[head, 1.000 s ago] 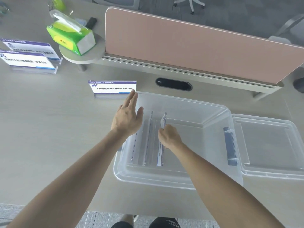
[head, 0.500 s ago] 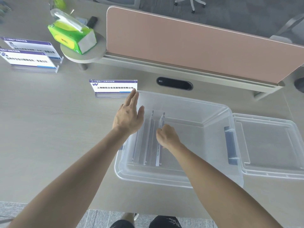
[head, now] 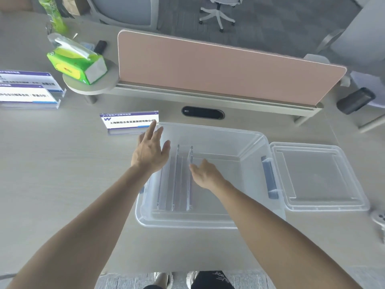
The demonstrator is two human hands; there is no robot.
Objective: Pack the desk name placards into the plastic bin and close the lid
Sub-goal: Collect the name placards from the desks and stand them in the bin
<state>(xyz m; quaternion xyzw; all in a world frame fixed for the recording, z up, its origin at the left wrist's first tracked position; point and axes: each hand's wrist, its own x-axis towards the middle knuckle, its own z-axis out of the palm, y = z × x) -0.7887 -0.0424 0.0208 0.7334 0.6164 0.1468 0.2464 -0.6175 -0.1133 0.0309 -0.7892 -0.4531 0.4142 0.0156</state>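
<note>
A clear plastic bin (head: 252,142) stands open on the desk. Three acrylic name placards (head: 179,178) stand on edge side by side in its left half. My right hand (head: 205,174) is inside the bin just right of them, fingers spread, holding nothing. My left hand (head: 151,152) hovers open over the bin's left rim, fingertips near a white and purple placard (head: 129,122) standing on the desk behind the bin. Two more placards (head: 29,90) stand at the far left. The clear lid (head: 316,178) lies flat to the right of the bin.
A pink divider panel (head: 218,67) runs across the desk behind the bin. A green tissue pack (head: 77,63) sits on a round shelf at its left end. A black cable port (head: 203,112) is set in the desk. Office chairs stand beyond.
My right hand has let go of the rightmost placard in the bin and opened, drawing slightly right. My left hand has stayed open near the placard on the desk.
</note>
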